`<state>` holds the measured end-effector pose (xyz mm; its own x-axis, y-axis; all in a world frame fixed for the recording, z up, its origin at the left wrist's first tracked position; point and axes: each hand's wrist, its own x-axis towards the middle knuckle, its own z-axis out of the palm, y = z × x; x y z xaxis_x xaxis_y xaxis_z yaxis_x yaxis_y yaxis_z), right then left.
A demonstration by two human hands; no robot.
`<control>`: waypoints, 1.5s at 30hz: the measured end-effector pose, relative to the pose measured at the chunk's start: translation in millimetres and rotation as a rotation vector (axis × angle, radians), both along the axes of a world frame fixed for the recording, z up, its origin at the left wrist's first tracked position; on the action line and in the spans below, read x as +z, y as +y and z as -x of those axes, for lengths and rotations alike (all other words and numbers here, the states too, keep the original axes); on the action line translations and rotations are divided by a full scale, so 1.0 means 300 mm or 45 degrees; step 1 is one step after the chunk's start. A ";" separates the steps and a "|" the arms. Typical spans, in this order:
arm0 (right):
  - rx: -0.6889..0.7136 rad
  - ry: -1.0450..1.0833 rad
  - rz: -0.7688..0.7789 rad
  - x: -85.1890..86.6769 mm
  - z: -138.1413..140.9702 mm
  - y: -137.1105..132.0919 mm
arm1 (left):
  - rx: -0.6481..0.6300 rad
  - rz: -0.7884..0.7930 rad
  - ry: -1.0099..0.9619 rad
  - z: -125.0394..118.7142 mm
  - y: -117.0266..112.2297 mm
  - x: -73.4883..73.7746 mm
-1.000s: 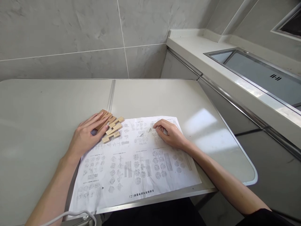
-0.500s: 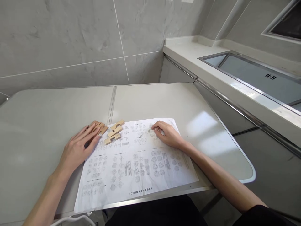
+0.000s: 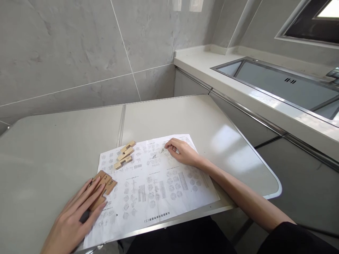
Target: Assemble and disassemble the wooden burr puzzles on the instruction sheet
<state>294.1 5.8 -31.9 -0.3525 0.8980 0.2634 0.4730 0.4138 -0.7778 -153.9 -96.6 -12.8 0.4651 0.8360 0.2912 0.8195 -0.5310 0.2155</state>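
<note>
My left hand [image 3: 76, 215] lies over a group of brown notched wooden puzzle pieces [image 3: 106, 180], numbered 2 and 3 where they show. Its fingers are stretched out flat across them, hiding part of the group. A dark oval patch shows between thumb and forefinger; I cannot make out what it is. Under the pieces' right side is a printed sheet [image 3: 159, 192] with rows of small puzzle drawings. Several pale notched wooden pieces [image 3: 125, 152] form a slanted row on its upper left. My right hand [image 3: 181, 151] rests on the upper right of the sheet, fingers curled closed, nothing visible in them.
The sheet lies on a pale folding table [image 3: 164, 116] with a metal seam [image 3: 122, 123] across it. Grey wall tiles [image 3: 74, 46] rise behind. At right stands a white counter [image 3: 197, 65] with a covered sink [image 3: 275, 83].
My left hand has slid the brown pieces toward me and to the left, away from the pale pieces. My right hand stays in place on the sheet. The camera view has shifted slightly.
</note>
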 end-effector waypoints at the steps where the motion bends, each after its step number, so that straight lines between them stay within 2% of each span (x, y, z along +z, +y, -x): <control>1: 0.002 0.002 -0.001 0.000 0.000 0.001 | -0.030 -0.028 -0.008 -0.006 -0.019 0.001; 6: 0.008 0.009 -0.004 -0.002 0.000 0.005 | -0.092 -0.019 0.003 -0.064 -0.083 0.016; 10: 0.018 0.016 -0.007 -0.006 0.000 0.009 | -0.230 -0.031 0.056 -0.143 -0.082 0.041; 12: 0.020 0.019 -0.011 -0.008 0.000 0.010 | -0.353 -0.086 0.096 -0.198 -0.064 0.051; 16: 0.025 0.024 -0.020 -0.011 0.000 0.013 | -0.448 -0.112 0.150 -0.328 -0.009 0.048; 23: 0.026 0.043 -0.028 -0.013 0.005 0.016 | -0.443 0.088 0.178 -0.556 0.098 0.022; 29: 0.002 0.099 0.009 -0.003 0.006 0.027 | -0.458 0.144 0.195 -0.686 0.191 -0.019; 34: -0.053 0.144 0.033 0.010 0.010 0.025 | -0.399 0.186 0.137 -0.751 0.267 -0.046; 39: -0.116 0.169 0.022 0.005 0.014 0.020 | -0.335 0.231 -0.074 -0.762 0.291 -0.032; 42: -0.141 0.155 0.007 -0.003 0.013 0.023 | -0.202 0.194 -0.260 -0.750 0.293 -0.019; 45: -0.173 0.121 -0.007 -0.012 0.011 0.027 | -0.044 0.120 -0.333 -0.737 0.316 -0.011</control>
<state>290.7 13.8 -35.6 -0.2015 0.9341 0.2947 0.4490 0.3554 -0.8198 67.3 -1.9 -16.2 0.4130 0.8502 0.3265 0.7115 -0.5250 0.4671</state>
